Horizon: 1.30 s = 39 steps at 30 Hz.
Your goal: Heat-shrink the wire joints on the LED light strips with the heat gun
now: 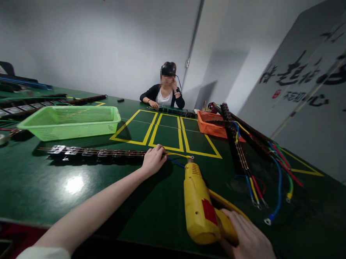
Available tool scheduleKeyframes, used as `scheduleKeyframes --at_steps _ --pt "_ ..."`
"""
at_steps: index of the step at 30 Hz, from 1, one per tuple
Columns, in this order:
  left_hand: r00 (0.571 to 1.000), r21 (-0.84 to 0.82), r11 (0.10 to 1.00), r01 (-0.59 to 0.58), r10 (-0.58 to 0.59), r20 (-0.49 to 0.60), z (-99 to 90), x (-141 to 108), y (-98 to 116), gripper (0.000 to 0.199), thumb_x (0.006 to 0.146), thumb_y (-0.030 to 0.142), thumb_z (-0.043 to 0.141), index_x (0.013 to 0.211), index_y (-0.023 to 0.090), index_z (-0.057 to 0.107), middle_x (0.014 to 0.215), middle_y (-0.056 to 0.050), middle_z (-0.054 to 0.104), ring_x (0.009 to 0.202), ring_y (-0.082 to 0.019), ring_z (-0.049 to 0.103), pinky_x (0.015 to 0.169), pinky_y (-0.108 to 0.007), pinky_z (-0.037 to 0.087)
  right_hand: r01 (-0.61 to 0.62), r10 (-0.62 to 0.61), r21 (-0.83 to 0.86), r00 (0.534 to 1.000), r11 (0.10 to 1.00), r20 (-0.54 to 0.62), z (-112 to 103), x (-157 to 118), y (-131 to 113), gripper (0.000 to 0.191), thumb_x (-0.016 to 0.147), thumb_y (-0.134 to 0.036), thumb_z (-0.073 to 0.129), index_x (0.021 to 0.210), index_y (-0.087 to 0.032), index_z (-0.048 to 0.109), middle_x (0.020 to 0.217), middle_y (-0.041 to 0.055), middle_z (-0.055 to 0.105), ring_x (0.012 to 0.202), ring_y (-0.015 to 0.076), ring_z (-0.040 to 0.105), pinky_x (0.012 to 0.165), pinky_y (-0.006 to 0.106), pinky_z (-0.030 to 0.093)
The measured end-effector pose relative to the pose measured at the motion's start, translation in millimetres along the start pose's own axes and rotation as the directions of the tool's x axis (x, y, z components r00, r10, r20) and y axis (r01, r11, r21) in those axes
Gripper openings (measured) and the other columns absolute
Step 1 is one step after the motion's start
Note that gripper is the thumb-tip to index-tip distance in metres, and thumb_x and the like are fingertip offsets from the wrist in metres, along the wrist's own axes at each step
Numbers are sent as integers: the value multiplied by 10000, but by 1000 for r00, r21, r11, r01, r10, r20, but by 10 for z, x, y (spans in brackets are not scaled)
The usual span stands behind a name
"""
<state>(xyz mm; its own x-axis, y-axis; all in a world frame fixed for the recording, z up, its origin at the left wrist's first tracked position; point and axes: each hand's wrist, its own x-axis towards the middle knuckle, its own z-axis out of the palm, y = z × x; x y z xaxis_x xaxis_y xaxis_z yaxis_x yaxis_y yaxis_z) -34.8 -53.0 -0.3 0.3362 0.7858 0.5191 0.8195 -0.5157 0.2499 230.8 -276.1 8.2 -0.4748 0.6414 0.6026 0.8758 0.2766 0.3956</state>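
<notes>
My right hand (pixel 248 238) is wrapped round the handle of a yellow heat gun (pixel 196 202). The gun's nozzle points away from me, close to the ring terminal on the end of a yellow wire (pixel 177 155). My left hand (pixel 155 160) is closed on the right end of a long dark strip assembly (pixel 98 153) with copper-coloured rods and shiny plates. Beside the yellow wire, a blue wire (pixel 176 163) comes out from under that hand. My left fingers hide the place where the wires meet the strip.
A green basket (pixel 73 129) stands behind the strip, an orange basket (pixel 212 131) at the back right. More strips with coloured leads (pixel 254 187) lie on the right. Yellow tape outlines (pixel 166 148) mark the green table (pixel 131 214). Across it sits a person (pixel 165 95).
</notes>
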Motion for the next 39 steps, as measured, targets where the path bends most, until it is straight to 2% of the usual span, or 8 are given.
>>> scheduleKeyframes --at_steps 11,16,20,30,39 --pt "998 7 998 56 -56 -8 8 32 30 121 873 290 486 886 194 559 1021 -25 567 915 -172 569 805 -312 404 -40 43 83 998 996 -41 10 256 -428 504 939 -521 262 1004 -109 546 817 95 706 723 189 676 688 296 467" --pt "999 11 999 47 -47 2 12 41 14 129 878 280 484 918 192 568 1025 -34 568 919 -178 567 797 -312 406 -69 69 166 998 984 7 68 364 -622 505 919 -549 302 1042 -117 533 867 103 697 778 224 663 700 328 471" --pt "1000 9 999 30 -30 -3 18 42 -2 140 894 277 462 912 190 570 1022 -32 573 921 -173 566 804 -310 401 -111 108 202 994 973 26 97 408 -684 464 924 -522 319 1047 -128 529 875 99 688 778 221 655 685 326 470" --pt "999 7 999 -37 37 -29 1 -10 -6 156 917 274 424 905 193 556 1045 -21 578 951 -160 567 795 -304 393 -115 112 147 993 983 22 88 354 -557 491 919 -560 293 1039 -147 530 874 77 701 793 211 668 693 317 475" --pt "998 -2 998 -57 57 -34 13 -13 -17 148 914 274 430 922 197 557 1036 -15 582 931 -153 570 787 -296 393 -96 94 67 995 993 24 36 129 -223 494 899 -594 314 1026 -170 533 869 53 715 773 182 687 675 279 489"
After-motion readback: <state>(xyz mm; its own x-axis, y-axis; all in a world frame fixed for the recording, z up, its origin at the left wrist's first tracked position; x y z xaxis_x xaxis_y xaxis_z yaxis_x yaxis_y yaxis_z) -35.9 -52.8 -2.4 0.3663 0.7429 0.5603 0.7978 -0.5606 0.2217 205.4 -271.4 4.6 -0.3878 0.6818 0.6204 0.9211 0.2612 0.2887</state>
